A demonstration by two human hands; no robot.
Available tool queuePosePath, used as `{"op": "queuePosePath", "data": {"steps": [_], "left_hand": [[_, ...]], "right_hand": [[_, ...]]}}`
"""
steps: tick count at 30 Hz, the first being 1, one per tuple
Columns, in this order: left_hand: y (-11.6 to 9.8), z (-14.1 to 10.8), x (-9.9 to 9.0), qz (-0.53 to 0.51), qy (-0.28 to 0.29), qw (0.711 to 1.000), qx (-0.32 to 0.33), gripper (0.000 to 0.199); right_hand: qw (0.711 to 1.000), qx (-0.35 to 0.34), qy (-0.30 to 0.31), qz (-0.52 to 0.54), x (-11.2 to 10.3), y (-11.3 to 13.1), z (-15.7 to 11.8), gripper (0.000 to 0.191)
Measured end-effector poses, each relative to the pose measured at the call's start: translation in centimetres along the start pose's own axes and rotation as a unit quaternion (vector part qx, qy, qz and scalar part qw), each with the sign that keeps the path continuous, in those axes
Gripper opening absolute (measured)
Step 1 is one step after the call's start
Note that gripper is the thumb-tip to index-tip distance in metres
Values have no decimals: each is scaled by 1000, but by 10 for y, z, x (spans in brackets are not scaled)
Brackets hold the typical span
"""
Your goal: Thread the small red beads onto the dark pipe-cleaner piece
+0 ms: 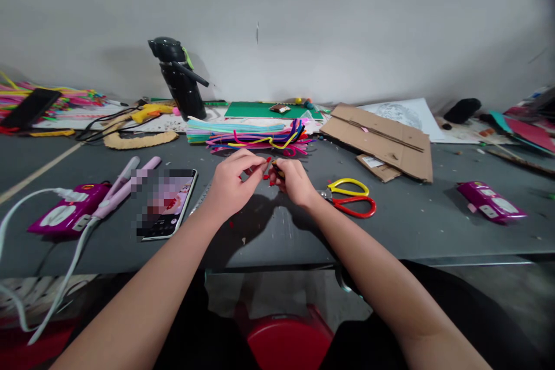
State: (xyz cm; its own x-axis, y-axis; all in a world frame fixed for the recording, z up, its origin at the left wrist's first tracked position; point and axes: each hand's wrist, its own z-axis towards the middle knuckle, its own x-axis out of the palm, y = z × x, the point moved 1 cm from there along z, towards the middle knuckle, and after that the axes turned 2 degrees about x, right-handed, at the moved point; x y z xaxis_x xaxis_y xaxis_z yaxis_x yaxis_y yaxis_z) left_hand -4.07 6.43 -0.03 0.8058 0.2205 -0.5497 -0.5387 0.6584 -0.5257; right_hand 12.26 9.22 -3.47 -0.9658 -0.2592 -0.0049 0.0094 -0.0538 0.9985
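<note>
One small bright-red piece [268, 160] sits in the pinch of the left hand [236, 181], in front of the bundle of multicoloured fuzzy stems [260, 134]; before the same bundle, the right hand [297, 182] is curled round a slim dark object [278, 170], too small to identify. Good control likely calls for a light grip and braced wrists.
</note>
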Motion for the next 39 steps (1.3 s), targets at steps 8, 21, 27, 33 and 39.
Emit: {"op": "queuePosePath", "data": {"steps": [8,21,27,33,39], "left_hand": [[1,1,2,-57,7,997,-49,15],[0,3,2,-180,7,973,-148,19],[2,3,3,-177,13,973,-148,19],[4,3,4,-168,12,977,-131,16],[6,3,5,-170,9,977,-126,16]], "right_hand": [[1000,-2,-13,7,1,3,0,46],[1000,-21,-17,-4,1,7,-3,39],[999,-26,-18,-14,1,5,-2,46],[998,-38,-8,-47,0,4,-3,44],[997,-44,-11,-61,1,5,-5,41]]}}
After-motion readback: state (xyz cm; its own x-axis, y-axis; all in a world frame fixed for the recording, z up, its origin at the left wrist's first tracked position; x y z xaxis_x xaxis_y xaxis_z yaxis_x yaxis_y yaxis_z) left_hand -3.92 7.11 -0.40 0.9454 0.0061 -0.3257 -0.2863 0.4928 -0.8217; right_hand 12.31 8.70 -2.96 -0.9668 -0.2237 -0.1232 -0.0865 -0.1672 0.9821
